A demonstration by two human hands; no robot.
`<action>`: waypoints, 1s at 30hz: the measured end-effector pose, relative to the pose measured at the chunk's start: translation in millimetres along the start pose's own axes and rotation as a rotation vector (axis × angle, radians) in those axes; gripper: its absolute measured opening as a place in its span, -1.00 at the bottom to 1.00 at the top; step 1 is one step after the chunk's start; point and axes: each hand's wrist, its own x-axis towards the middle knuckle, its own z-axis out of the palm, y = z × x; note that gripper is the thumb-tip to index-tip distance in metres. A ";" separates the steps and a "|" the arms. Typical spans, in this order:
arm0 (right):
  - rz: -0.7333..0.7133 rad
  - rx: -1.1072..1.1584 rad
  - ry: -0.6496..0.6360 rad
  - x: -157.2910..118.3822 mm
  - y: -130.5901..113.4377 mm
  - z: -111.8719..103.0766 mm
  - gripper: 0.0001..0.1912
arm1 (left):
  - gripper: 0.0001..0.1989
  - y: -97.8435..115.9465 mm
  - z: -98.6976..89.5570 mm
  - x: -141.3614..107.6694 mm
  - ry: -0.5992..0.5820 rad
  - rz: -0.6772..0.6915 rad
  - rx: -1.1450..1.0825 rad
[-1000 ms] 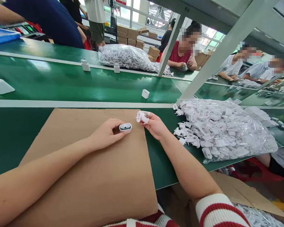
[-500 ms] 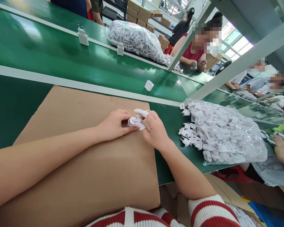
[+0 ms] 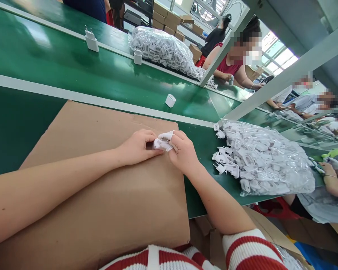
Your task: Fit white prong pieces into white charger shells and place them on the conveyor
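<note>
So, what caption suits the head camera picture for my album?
Left hand and right hand hold small white plastic parts together over cardboard.

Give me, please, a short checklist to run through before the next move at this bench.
1. Left grip on the white workpiece: ok, thumb and finger hold it.
2. Right grip on the white workpiece: ok, it touches the far side.
3. Workpiece parts aligned: cannot tell, partly hidden.
4. Cardboard below the workpiece: ok, in place.
5. White pieces all inside the clear bag: not ok, several lie outside.
</note>
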 end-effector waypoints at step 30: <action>0.639 -0.813 -0.135 -126.3 37.4 -81.2 -0.67 | -0.57 -65.7 -94.7 55.1 0.515 -0.474 0.257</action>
